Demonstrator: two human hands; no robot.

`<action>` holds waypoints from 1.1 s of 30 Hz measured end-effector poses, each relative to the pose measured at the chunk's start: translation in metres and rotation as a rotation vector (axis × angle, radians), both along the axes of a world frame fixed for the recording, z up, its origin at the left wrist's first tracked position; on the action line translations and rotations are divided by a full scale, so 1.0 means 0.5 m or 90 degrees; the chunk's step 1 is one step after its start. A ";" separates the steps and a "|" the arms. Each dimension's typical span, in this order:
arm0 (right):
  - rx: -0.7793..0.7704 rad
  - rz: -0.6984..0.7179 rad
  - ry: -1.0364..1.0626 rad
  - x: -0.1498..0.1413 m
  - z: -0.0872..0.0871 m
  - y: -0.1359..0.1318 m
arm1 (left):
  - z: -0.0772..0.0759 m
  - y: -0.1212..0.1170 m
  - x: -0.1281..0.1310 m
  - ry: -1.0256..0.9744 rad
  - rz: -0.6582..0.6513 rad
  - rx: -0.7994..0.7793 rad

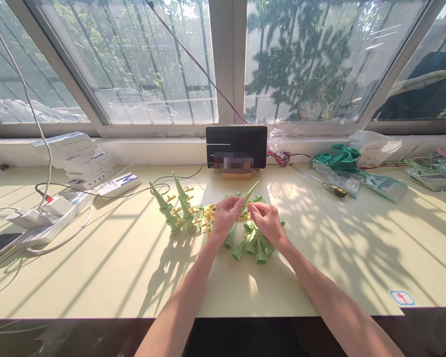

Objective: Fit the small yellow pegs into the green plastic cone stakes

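Observation:
My left hand (227, 212) is closed around a green plastic cone (251, 191), whose pointed tip leans up and to the right. Close beside it, my right hand (266, 221) pinches what looks like a small yellow peg, mostly hidden by the fingers. Loose green cones (260, 254) lie in a heap under and in front of my right hand, open ends facing me. Yellow pegs (208, 216) are piled just left of my left hand. Further left, green cones with yellow pegs sticking out of their sides (186, 208) stand upright on the table.
A dark-screened device (236, 144) stands at the back. On the left are white boxes (76, 161), a power strip (55, 220) and cables. Plastic bags (336, 157) and a yellow-black tape measure (340, 192) lie back right. A sticker (402, 297) marks the front edge.

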State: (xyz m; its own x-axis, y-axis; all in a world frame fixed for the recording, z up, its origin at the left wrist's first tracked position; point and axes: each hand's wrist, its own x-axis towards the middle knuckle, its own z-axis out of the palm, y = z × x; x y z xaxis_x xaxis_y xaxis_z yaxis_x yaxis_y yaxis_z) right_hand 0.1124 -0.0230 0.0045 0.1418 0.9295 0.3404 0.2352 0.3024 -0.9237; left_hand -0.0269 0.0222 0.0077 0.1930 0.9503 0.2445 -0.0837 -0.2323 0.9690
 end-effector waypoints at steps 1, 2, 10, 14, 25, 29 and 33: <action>-0.020 0.017 0.032 0.001 0.002 0.000 | -0.001 0.001 0.000 -0.002 -0.005 -0.002; -0.043 0.036 0.067 0.002 0.004 -0.001 | -0.002 0.002 -0.001 -0.003 -0.008 -0.005; -0.139 0.123 0.214 0.009 0.002 0.004 | 0.002 0.000 -0.002 -0.011 -0.028 -0.021; -0.109 0.094 0.146 0.008 0.001 0.004 | 0.011 -0.004 -0.001 -0.019 -0.016 -0.040; 0.053 -0.010 -0.173 0.003 -0.006 -0.003 | 0.009 -0.008 -0.005 0.018 0.009 -0.060; 0.050 -0.030 -0.164 0.002 -0.007 -0.001 | 0.013 -0.009 -0.004 0.021 0.009 -0.059; 0.033 -0.037 -0.121 0.002 -0.006 0.001 | 0.013 -0.008 -0.004 0.024 -0.004 -0.056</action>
